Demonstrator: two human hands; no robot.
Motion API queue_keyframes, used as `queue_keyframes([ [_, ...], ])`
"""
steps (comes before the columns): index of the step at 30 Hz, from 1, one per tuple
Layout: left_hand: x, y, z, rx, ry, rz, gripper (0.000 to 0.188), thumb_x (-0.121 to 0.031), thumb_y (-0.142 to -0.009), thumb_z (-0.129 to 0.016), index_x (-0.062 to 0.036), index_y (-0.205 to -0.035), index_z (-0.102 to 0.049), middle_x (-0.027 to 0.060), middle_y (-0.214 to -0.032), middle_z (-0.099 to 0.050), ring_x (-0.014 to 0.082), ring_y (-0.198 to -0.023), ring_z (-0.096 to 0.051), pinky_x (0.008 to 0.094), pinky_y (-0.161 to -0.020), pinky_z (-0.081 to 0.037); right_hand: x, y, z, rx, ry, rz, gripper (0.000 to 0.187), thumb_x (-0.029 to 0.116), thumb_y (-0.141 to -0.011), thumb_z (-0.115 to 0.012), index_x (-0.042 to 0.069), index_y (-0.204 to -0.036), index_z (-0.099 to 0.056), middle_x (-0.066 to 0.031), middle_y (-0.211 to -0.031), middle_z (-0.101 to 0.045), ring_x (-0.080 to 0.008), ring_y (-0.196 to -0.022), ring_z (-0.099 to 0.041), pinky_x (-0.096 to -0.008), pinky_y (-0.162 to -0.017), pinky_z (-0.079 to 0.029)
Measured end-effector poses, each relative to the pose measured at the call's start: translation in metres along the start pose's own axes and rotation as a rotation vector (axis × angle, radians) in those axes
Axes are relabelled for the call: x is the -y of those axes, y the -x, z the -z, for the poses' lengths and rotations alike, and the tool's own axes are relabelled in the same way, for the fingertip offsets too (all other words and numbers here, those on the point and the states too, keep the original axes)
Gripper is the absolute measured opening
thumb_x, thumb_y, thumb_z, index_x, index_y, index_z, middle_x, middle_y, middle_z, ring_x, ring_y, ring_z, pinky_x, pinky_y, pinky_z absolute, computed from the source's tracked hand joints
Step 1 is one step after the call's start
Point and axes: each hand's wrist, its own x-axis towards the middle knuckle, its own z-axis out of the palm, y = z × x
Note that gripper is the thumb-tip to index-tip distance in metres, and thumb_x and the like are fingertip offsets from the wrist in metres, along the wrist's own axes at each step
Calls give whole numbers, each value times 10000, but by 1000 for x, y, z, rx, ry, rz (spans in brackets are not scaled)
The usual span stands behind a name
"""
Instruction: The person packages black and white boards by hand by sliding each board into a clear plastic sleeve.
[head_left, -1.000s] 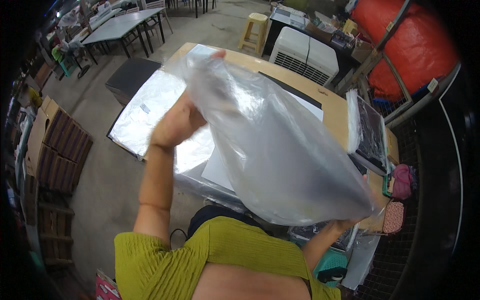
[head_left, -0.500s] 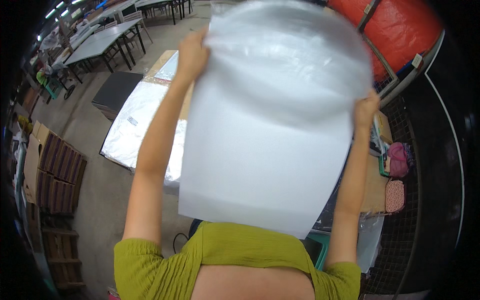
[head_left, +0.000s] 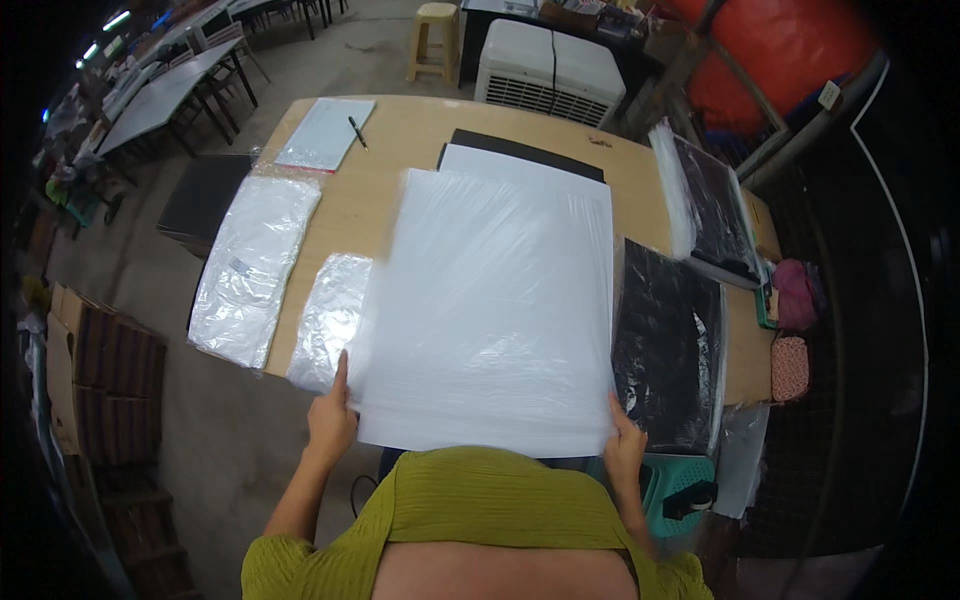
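A large white sheet (head_left: 500, 432) lies in front of me on the table, its near edge against my body. Wrinkled clear plastic film (head_left: 490, 290) covers most of it. My left hand (head_left: 333, 412) is closed on the film's edge near the close left corner, one finger pointing away from me. At the close right corner my right hand (head_left: 624, 440) grips the film's side edge, its fingers partly hidden. Under the far end, another white sheet and a black board (head_left: 530, 155) stick out.
Folded clear plastic packs (head_left: 245, 265) lie on the table's left. A pad (head_left: 325, 133) and a pen (head_left: 358, 133) are farther back. Black wrapped sheets (head_left: 668, 350) lie at right, near a teal stool (head_left: 680, 480). A white air cooler (head_left: 550, 65) stands beyond the table.
Both hands have come down from far up to the sheet's near corners. The raised, billowing film now lies flatter over the white sheet, and the table behind it shows.
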Motion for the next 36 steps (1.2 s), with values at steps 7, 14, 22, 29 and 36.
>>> queue_keyframes([
  [7,-16,28,1,353,254,-334,531,37,-830,-542,-112,-1338,-504,166,-863,-626,277,-680,-633,365,-678,-515,-54,36,2,-126,-399,-306,466,-92,-829,-408,95,-1171,-664,-107,-874,-678,-76,-492,-499,-226,-429,-420],
  [14,-185,-9,-172,792,246,-1027,659,-142,-894,-574,19,-1440,-243,220,-1231,-511,383,-1041,-571,408,-914,-469,-238,34,149,-493,-97,-472,599,-142,-714,-362,123,-1137,-693,-51,-750,-601,-89,-471,-424,-236,-417,-413],
  [22,-264,20,-255,1243,127,-1074,796,-240,-872,-631,39,-1454,-165,255,-1122,-580,357,-924,-608,374,-888,-483,-357,41,219,-410,-20,-638,597,-123,-738,-354,113,-1201,-648,-100,-794,-613,-125,-475,-455,-274,-395,-418],
  [29,-180,-72,-104,426,801,-442,402,-138,-882,-615,-176,-1278,-562,38,-984,-683,104,-777,-621,288,-682,-521,-321,-6,177,-393,-39,-751,554,2,-804,-542,107,-1347,-501,-96,-749,-577,-144,-492,-469,-263,-403,-378],
  [36,65,-239,-74,-743,12,79,110,-140,-817,-655,-115,-906,-715,49,-1135,-561,266,-1003,-547,411,-771,-468,-118,-170,23,-63,-54,110,373,10,-840,-599,79,-1206,-614,-108,-1250,-492,-205,-1014,-557,-245,-629,-541],
])
